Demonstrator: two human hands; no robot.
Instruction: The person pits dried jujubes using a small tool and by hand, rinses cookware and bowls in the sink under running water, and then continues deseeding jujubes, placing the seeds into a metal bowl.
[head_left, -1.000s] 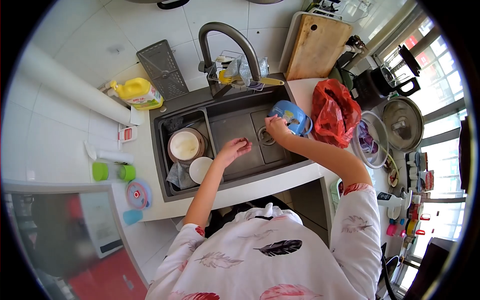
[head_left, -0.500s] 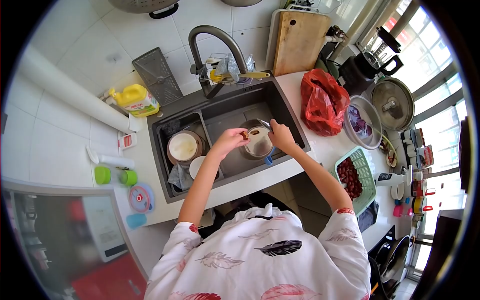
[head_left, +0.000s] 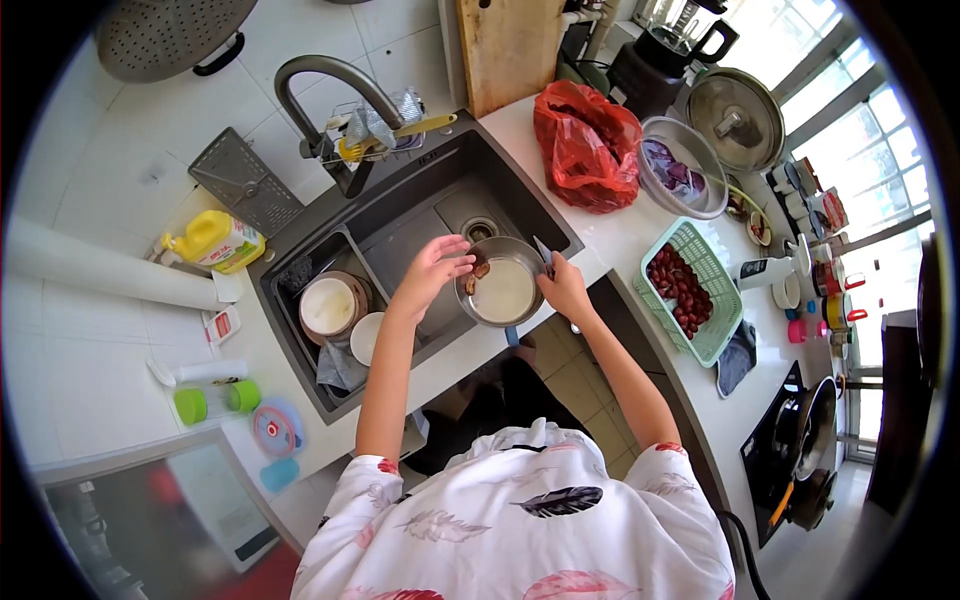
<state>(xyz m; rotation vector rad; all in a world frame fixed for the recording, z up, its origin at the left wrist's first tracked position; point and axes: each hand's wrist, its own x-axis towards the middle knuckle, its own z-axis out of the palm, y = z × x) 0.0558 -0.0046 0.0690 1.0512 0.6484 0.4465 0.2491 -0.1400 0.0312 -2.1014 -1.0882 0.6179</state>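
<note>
Over the front edge of the sink (head_left: pixel 405 225) is a small metal pot (head_left: pixel 503 292) with a blue handle (head_left: pixel 512 336). A pale bottom shows in it, and a few brown pieces (head_left: pixel 478 277) lie along its left side. My left hand (head_left: pixel 436 272) is at the pot's left rim, fingers apart, with nothing visible in it. At the right rim, my right hand (head_left: pixel 566 288) is closed on a small knife (head_left: pixel 543 250), its blade pointing up and away. Whether that hand also touches the pot, I cannot tell.
Bowls (head_left: pixel 328 305) and a grey cloth (head_left: pixel 341 368) fill the sink's left basin. The faucet (head_left: pixel 335 70) arches behind. On the right counter are a red plastic bag (head_left: pixel 588 145), a grey basin (head_left: pixel 690 150) and a green basket (head_left: pixel 728 320) of dark red fruit.
My left hand has let go of a brown piece and its fingers have spread. Brown pieces now lie in the pot. The view has shifted right, and both hands stay by the pot.
</note>
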